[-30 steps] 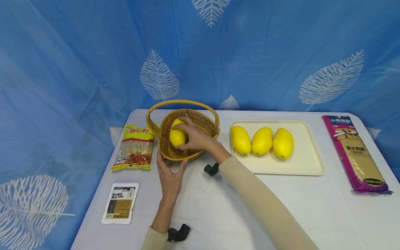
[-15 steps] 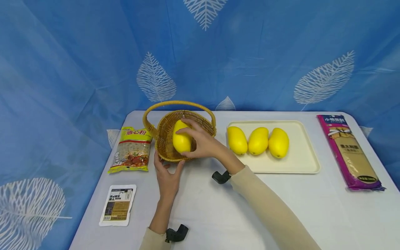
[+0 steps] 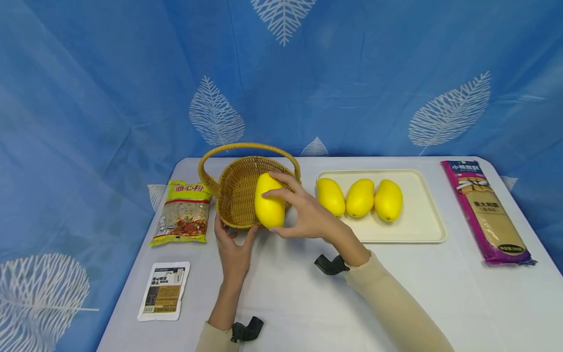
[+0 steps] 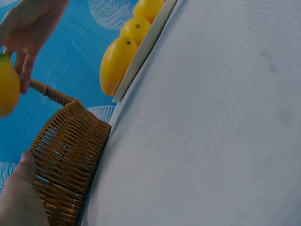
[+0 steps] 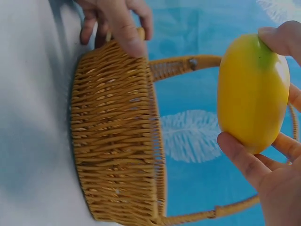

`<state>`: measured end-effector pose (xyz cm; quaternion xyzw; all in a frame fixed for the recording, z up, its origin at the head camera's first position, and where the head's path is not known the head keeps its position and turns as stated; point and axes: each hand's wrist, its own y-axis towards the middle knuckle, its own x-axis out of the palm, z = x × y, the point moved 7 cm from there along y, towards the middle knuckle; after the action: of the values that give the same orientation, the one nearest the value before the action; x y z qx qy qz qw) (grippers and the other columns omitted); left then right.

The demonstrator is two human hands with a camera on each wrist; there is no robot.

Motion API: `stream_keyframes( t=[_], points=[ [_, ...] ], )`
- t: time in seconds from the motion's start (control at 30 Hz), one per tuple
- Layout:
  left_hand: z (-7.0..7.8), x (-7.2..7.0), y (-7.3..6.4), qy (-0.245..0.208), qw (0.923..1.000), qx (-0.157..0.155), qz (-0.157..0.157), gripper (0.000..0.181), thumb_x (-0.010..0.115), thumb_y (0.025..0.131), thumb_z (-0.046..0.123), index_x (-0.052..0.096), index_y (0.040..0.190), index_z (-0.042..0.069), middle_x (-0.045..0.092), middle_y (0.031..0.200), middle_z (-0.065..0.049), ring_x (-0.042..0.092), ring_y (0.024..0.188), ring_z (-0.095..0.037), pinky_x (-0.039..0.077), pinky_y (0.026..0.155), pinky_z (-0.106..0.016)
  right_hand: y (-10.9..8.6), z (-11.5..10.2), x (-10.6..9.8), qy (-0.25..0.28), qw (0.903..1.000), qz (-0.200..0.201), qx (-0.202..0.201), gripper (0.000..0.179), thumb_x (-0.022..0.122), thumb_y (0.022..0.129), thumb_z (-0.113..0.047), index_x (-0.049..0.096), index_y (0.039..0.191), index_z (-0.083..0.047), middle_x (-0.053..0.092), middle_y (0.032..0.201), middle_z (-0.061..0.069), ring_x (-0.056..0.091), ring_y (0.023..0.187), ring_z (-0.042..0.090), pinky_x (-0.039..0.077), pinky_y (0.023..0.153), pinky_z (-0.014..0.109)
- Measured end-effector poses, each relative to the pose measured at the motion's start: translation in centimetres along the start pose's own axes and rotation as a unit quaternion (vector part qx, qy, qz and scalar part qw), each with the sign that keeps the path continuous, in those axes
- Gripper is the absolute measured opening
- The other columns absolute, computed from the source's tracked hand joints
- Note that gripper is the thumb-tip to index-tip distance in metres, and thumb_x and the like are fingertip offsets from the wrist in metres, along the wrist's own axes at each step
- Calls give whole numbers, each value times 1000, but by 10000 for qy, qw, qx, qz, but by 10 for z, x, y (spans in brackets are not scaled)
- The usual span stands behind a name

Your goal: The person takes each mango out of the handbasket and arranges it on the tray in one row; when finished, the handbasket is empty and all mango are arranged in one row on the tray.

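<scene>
A yellow mango point(image 3: 269, 201) with a green end is held by my right hand point(image 3: 308, 208) between thumb and fingers. In the right wrist view the mango point(image 5: 254, 94) is up above the rim, apart from the weave. The wicker basket point(image 3: 239, 193) stands at the table's back left, its arched handle up; its visible inside is bare. My left hand point(image 3: 234, 254) grips the basket's near left corner, with the thumb point(image 4: 26, 169) against the wicker in the left wrist view. Some of its fingers are hidden behind the basket.
Right of the basket lies a cream tray point(image 3: 422, 215) with three mangoes point(image 3: 360, 198). A pasta bag point(image 3: 184, 212) is close on the basket's left, with a white flat pack point(image 3: 164, 292) nearer. A long noodle pack point(image 3: 488, 212) lies far right. A blue curtain point(image 3: 352, 73) hangs behind.
My right hand has lifted the mango out of the basket and brought it rightward and nearer. My left hand has stayed at the basket. The whole head view has shifted slightly left.
</scene>
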<state>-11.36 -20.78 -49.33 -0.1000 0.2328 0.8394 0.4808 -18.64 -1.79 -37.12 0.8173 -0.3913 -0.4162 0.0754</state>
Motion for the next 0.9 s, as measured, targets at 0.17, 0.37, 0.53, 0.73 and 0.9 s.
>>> stream_keyframes(
  t=[0.17,0.37,0.53,0.73,0.9],
  points=[
    [-1,0,0,-40,10000,-57,20,101,76,85,37,8,157,18,31,152,-16,44,125,-28,40,91,-37,-17,-11,-16,-143,9999,69,-2,65,84,73,-27,57,131,-21,24,160,6,35,142,25,47,103,43],
    [-3,1,-1,-7,10000,-14,49,102,77,85,35,7,158,18,31,152,-16,44,125,-28,40,90,-36,-40,-7,-43,-422,9985,261,210,69,86,70,-24,56,132,-23,23,160,5,36,141,27,48,102,45],
    [-3,1,-1,-79,10000,-9,37,102,77,85,35,6,158,19,30,152,-17,45,125,-29,40,91,-37,-55,4,-75,-599,9960,603,258,73,89,66,-16,57,131,-18,26,158,10,34,142,30,45,105,48],
    [-3,0,-1,-71,10000,-54,43,102,77,85,35,6,158,19,29,154,-15,44,127,-28,40,91,-36,-70,14,-112,-864,9909,1011,218,73,90,62,-7,59,127,-12,30,156,14,34,141,32,40,108,33],
    [-2,2,-1,-105,9999,-50,16,102,77,85,35,6,158,19,29,153,-15,44,127,-29,39,91,-36,-88,26,-139,-1056,9858,1258,352,73,89,59,1,60,125,-7,31,155,15,35,139,37,32,109,16]
  ],
)
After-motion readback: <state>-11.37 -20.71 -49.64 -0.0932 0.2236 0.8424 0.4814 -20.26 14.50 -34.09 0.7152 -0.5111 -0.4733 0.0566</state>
